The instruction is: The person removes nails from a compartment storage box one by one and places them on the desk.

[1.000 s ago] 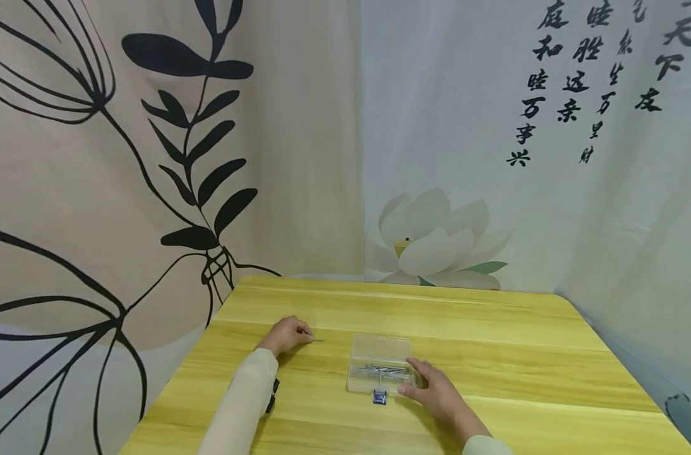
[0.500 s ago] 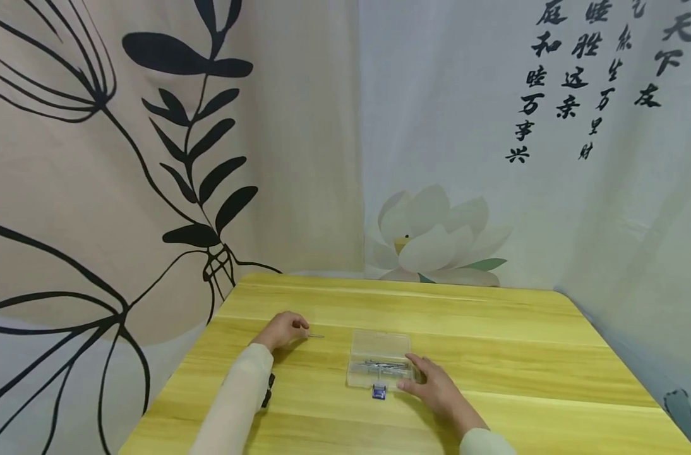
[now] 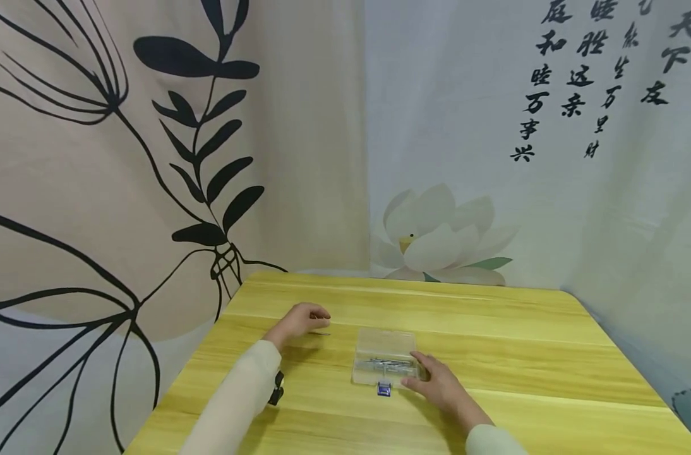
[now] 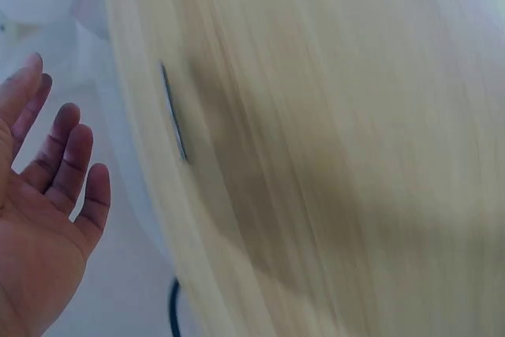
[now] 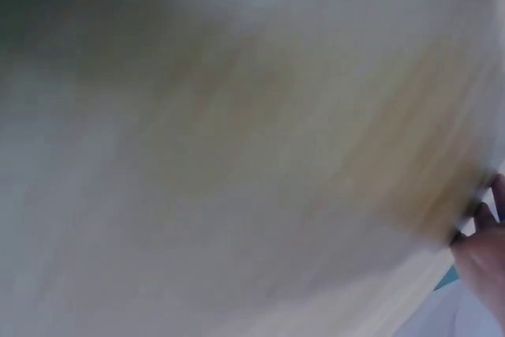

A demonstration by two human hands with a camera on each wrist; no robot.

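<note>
My left hand (image 3: 303,320) hovers over the left part of the table, its fingers loosely bent. Beneath it a thin, straight metal piece like a nail (image 4: 173,112) lies on the wood; the left wrist view shows the palm and fingers apart from it. A clear plastic box (image 3: 386,342) lies open-lidded right of centre, with several thin metal pieces (image 3: 391,363) inside its front part. At the box's right end, my right hand (image 3: 441,384) holds the edge between thumb and fingers. The right wrist view is blurred and shows only part of that hand.
A blue latch (image 3: 384,389) sticks out from the box's front. The yellow wooden table (image 3: 527,354) carries these things. Behind it hangs a printed curtain (image 3: 311,158). A black strap piece (image 3: 276,388) sits by the left sleeve.
My left hand has let go of the thin metal piece, which now lies on the table, and has lifted slightly. The right hand stays at the box. The head view has shifted a little.
</note>
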